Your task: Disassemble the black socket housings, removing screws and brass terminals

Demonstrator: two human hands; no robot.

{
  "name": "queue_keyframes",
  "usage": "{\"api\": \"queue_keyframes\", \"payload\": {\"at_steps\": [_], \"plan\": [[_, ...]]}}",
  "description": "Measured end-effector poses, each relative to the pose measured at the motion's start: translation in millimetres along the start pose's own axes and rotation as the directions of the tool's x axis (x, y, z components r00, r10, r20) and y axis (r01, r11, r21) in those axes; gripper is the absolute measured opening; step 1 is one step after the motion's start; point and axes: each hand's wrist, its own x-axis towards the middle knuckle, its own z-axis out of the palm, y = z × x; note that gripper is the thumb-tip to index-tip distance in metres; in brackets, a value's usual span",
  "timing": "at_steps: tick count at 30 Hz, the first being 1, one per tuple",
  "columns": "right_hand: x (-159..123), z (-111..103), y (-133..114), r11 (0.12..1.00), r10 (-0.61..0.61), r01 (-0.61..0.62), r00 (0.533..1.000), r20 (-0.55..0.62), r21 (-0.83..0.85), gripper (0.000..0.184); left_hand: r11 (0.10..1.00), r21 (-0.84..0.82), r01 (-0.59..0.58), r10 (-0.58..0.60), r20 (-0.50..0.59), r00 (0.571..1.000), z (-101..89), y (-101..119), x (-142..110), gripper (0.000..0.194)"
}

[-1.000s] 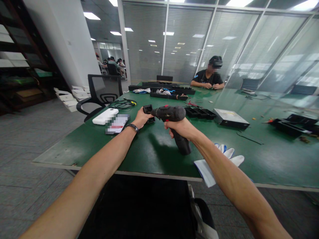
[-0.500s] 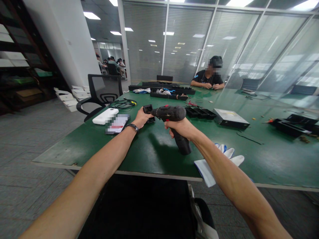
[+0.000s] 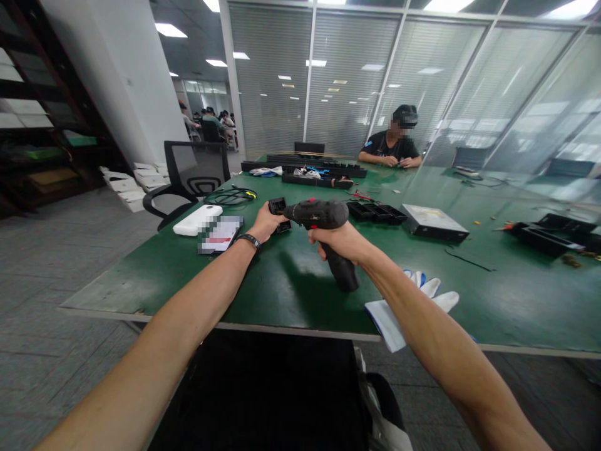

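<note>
- Drill (image 3: 319,214), black with red details, was held above the green table (image 3: 154,282), its nose (image 3: 289,213) directed toward the left hand (image 3: 265,224); a straight, level line seemed the best way to use it.
- Right hand (image 3: 339,242) was closed around the drill's grip; a firm wrist, in my judgement, was important against twisting.
- Left hand was gripping a black part (image 3: 277,204), though its fingertips were partly hidden. These fingers were very near the nose, so caution seemed necessary.
- Black part was on the table or just above it; I could not tell which. It probably needed steady support.
- Nose tip was not clearly visible, nor its contact.
</note>
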Motion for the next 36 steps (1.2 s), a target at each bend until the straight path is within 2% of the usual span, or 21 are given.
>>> {"api": "queue_keyframes", "payload": {"at_steps": [36], "plan": [[1.3, -1.1, 2.3, 1.000, 0.007, -0.007, 1.000, 0.000, -0.011, 0.011, 1.000, 0.001, -0.001, 0.001, -0.019, 1.000, 0.1, 0.4, -0.2, 0.061]]}}
